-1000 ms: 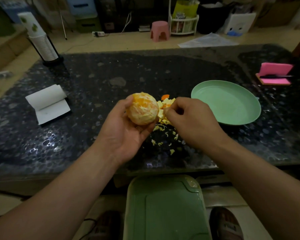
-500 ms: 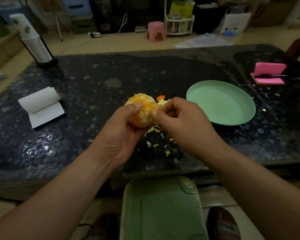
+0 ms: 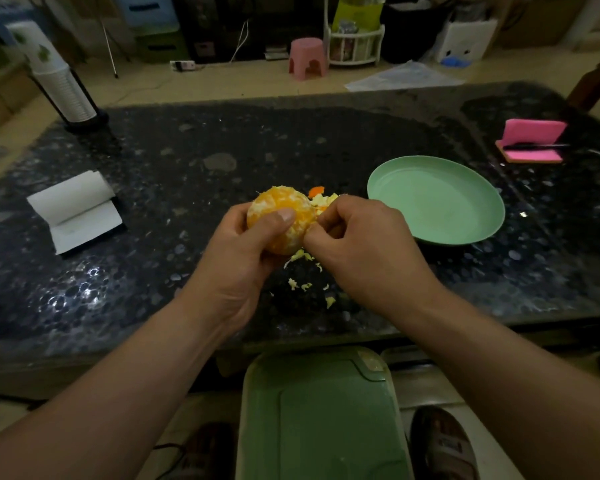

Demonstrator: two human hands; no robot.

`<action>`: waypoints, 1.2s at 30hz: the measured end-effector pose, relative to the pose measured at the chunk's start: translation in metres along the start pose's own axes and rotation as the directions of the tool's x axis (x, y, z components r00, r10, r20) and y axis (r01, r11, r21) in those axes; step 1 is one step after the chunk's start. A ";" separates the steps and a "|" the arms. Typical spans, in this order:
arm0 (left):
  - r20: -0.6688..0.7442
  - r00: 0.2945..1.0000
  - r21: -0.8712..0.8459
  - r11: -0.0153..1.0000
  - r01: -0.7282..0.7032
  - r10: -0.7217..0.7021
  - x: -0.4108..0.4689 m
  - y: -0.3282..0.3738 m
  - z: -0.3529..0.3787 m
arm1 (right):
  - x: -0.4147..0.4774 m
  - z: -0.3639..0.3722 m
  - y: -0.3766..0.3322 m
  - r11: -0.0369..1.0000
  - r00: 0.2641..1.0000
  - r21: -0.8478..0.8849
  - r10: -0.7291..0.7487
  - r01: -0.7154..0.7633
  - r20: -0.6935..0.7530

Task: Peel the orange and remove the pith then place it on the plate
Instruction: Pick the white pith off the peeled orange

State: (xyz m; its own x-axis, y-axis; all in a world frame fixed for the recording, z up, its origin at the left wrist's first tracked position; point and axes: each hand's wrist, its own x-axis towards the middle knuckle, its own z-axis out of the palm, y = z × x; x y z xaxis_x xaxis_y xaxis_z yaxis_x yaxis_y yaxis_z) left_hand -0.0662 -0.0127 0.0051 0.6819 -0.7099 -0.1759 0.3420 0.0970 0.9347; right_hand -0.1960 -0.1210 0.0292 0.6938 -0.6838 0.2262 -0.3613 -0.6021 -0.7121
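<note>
The peeled orange, with white pith patches on it, is held above the dark table in my left hand, thumb across its front. My right hand touches the orange's right side, thumb and forefinger pinched at its surface on a bit of pith. Peel and pith scraps lie on the table under and behind my hands. The pale green plate sits to the right with nothing on it.
A paper pad lies at the left, a cup stack on a holder at the back left, a pink notepad with a pen at the far right. A green bin lid is below the table's near edge.
My left hand turned the orange so the thumb now lies across its front. My right hand moved from the scrap pile back to the orange's right side and pinches there.
</note>
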 end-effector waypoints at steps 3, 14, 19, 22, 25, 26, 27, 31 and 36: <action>-0.012 1.000 -0.019 1.000 -0.002 0.001 0.000 -0.001 0.001 | 0.000 0.002 0.001 0.999 0.999 -0.029 -0.020 0.018 -0.039; 0.035 0.998 -0.100 0.994 0.049 -0.045 0.001 0.004 -0.001 | -0.008 -0.003 -0.001 0.984 0.980 -0.014 -0.178 0.178 -0.088; -0.026 1.000 -0.059 0.998 0.015 -0.017 -0.004 0.007 0.003 | -0.007 0.001 0.001 0.975 0.969 -0.049 -0.223 0.219 -0.111; -0.052 0.998 -0.003 1.000 -0.031 0.031 -0.008 0.009 0.006 | -0.006 0.002 0.003 0.978 0.972 -0.051 -0.208 0.204 -0.106; -0.065 0.994 0.073 0.994 -0.085 0.090 -0.009 0.008 0.006 | -0.005 0.002 0.004 0.979 0.974 -0.072 -0.198 0.191 -0.106; -0.066 0.991 0.103 0.989 -0.105 0.112 -0.009 0.007 0.006 | -0.005 0.003 0.004 0.980 0.975 -0.075 -0.193 0.186 -0.106; -0.065 0.989 0.136 0.983 -0.127 0.137 -0.008 0.006 0.005 | -0.005 0.003 0.004 0.981 0.977 -0.076 -0.187 0.180 -0.106; -0.047 0.970 0.264 0.939 -0.220 0.240 -0.010 0.001 0.004 | -0.004 0.006 0.002 0.987 0.982 -0.090 -0.147 0.137 -0.116; -0.030 0.953 0.323 0.906 -0.275 0.301 -0.014 0.002 0.007 | -0.002 0.006 -0.002 1.000 0.996 0.012 -0.013 0.014 -0.088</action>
State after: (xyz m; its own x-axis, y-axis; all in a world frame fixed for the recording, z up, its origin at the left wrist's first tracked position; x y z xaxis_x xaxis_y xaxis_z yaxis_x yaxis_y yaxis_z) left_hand -0.0796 -0.0071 0.0114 0.7725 -0.6265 0.1041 -0.0867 0.0583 0.9945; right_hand -0.1924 -0.1157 0.0263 0.6412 -0.7092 0.2929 -0.3438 -0.6068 -0.7166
